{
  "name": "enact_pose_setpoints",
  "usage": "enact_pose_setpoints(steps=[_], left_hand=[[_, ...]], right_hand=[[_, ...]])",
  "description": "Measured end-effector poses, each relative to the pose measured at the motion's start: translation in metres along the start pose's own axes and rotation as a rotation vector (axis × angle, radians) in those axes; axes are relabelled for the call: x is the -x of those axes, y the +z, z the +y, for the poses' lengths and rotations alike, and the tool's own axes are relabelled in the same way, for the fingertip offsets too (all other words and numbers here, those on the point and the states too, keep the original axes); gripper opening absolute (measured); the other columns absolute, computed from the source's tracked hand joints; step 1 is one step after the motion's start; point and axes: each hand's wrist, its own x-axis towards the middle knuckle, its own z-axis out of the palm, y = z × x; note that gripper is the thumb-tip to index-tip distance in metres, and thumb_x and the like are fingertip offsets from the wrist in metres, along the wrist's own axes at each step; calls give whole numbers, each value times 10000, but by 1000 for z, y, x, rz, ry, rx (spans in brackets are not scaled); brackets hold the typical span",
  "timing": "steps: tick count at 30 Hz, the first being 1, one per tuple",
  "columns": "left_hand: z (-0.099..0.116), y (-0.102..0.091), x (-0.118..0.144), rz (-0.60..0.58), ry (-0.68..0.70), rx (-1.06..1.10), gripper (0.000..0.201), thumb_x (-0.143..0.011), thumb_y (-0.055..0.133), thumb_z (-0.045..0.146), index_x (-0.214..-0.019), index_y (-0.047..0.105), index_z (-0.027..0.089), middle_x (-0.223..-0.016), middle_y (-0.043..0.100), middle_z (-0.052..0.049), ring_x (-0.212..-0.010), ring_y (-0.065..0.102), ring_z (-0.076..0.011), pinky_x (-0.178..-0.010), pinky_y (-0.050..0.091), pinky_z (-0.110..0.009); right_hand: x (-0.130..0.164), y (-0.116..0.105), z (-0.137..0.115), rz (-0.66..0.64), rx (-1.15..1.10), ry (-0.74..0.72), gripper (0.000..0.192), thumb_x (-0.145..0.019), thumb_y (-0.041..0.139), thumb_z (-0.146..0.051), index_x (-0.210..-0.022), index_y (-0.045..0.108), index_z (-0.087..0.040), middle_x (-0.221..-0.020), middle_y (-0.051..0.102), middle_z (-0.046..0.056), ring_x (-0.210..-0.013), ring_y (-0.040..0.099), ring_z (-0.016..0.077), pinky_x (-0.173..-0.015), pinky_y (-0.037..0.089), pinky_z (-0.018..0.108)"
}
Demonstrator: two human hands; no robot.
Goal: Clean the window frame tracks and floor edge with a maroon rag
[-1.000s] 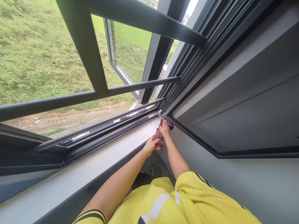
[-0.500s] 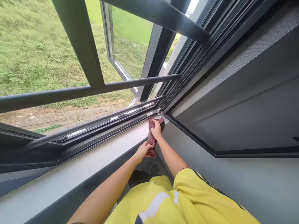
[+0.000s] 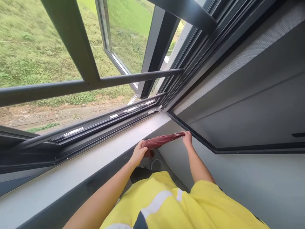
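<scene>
A dark red cloth (image 3: 162, 140) is stretched out between my two hands, just in front of the window sill's near edge. My left hand (image 3: 138, 153) grips its left end beside the sill (image 3: 100, 149). My right hand (image 3: 187, 138) pinches its right end, close to the dark frame of the panel (image 3: 238, 105) on the right wall. The cloth hangs in the air, off the sill and away from the corner of the window track (image 3: 159, 110).
Dark window frames and horizontal bars (image 3: 95, 83) cross the view, with an open sash (image 3: 124, 47) swung outward over grass. The grey wall (image 3: 250, 181) runs along the right. I wear a yellow shirt (image 3: 176, 206). Something pale and round (image 3: 156, 164) lies on the floor below.
My right hand left the window corner and pulled away to the right, drawing the bunched cloth out into a taut strip. The left hand kept hold of its other end.
</scene>
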Motion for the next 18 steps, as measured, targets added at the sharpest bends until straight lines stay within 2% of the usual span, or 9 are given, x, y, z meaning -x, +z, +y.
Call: enact_pose_setpoints(steps=[2, 4, 5, 7, 9, 11, 12, 16, 18], left_hand=[[-4, 4, 1, -63, -23, -64, 204, -608, 468, 164, -800, 421, 214, -473, 423, 93, -359, 354, -82, -375, 255, -190], [-6, 8, 2, -97, -44, -144, 197, -622, 460, 165, -809, 432, 217, -455, 394, 94, -360, 356, -92, -378, 266, -197], [-7, 9, 1, -92, -57, -190, 186, -646, 463, 179, -827, 447, 217, -458, 400, 91, -366, 368, -99, -384, 280, -204], [-7, 9, -2, -43, -43, -289, 180, -718, 477, 244, -893, 501, 209, -527, 496, 61, -439, 458, -121, -438, 353, -223], [-4, 8, -6, 21, 38, -373, 255, -773, 493, 322, -979, 561, 189, -755, 638, -4, -677, 586, -159, -626, 457, -257], [2, 7, -12, 41, 128, -406, 337, -805, 486, 363, -1061, 594, 173, -1028, 660, -48, -958, 590, -195, -853, 442, -285], [6, 8, -15, 26, 149, -409, 369, -821, 469, 375, -1101, 596, 171, -1108, 645, -53, -1034, 569, -205, -910, 418, -291], [17, 11, -26, -69, 111, -435, 440, -845, 451, 431, -1189, 589, 194, -1106, 652, -52, -1005, 586, -217, -894, 434, -310], [16, 13, -31, -115, 34, -377, 484, -816, 517, 457, -1226, 568, 204, -1060, 662, -60, -911, 609, -213, -824, 465, -321]], right_hand=[[4, 8, 3, -49, -308, 295, 218, -791, 465, -215, -916, 637, -170, -941, 621, 92, -884, 607, 191, -856, 490, 373], [9, 16, -2, -249, -669, 519, 231, -843, 411, -269, -918, 605, -167, -883, 650, 94, -810, 633, 208, -763, 523, 408], [11, 19, -7, -334, -824, 562, 229, -853, 395, -259, -905, 597, -165, -875, 661, 95, -790, 642, 211, -737, 530, 411], [14, 23, -18, -397, -1035, 558, 189, -845, 407, -201, -866, 591, -164, -859, 675, 82, -771, 651, 197, -714, 542, 377], [18, 27, -28, -338, -1153, 544, 153, -827, 424, -142, -814, 573, -171, -804, 674, 49, -739, 647, 165, -695, 547, 323], [23, 35, -34, -287, -1269, 520, 159, -839, 410, -145, -802, 560, -180, -786, 666, 31, -733, 638, 146, -681, 547, 294], [27, 40, -35, -313, -1314, 517, 172, -858, 396, -183, -815, 562, -182, -793, 663, 35, -739, 634, 150, -671, 547, 299], [37, 70, -36, -555, -1394, 575, 310, -903, 319, -337, -878, 575, -164, -794, 636, 68, -639, 575, 147, -590, 524, 306], [32, 83, -40, -473, -1412, 535, 295, -898, 299, -286, -826, 557, -162, -687, 584, 36, -537, 497, 111, -561, 498, 262]])
